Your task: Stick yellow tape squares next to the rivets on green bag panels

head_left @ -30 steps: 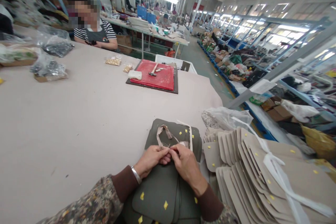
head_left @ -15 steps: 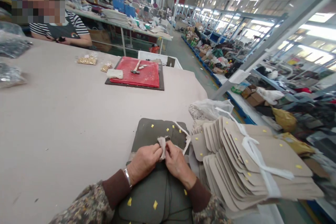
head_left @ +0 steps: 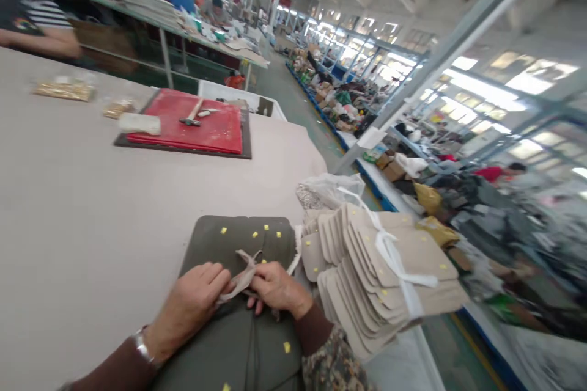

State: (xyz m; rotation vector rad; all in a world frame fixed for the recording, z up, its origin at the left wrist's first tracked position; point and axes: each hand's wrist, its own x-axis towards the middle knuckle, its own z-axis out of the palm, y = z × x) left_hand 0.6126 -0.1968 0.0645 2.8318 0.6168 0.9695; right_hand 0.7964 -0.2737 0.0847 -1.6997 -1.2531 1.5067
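A stack of dark olive-green panels (head_left: 238, 342), dotted with small yellow stickers, lies at the table's front edge. Around its middle runs a light beige fabric strip (head_left: 245, 280) with a looped, crossed part on top. My left hand (head_left: 195, 296) is closed, pinching the strip on its left side. Fingers of my right hand (head_left: 277, 288) pinch the same strip near the crossing, with some fingertips below it. To the right stands a bundle of beige panels (head_left: 362, 256), bound with a white strip (head_left: 389, 250).
Further back, a hammer (head_left: 191, 115) lies on a red board (head_left: 215, 131). Bags of gold-coloured pieces (head_left: 64, 90) sit at the left. A clear plastic bag (head_left: 332, 189) rests behind the beige bundle. A person in a striped sleeve (head_left: 39, 0) is across the table (head_left: 82, 208).
My view has swung right. My hands have moved apart, pulling the beige strip out between them; before, they were close together around a bunched piece of it.
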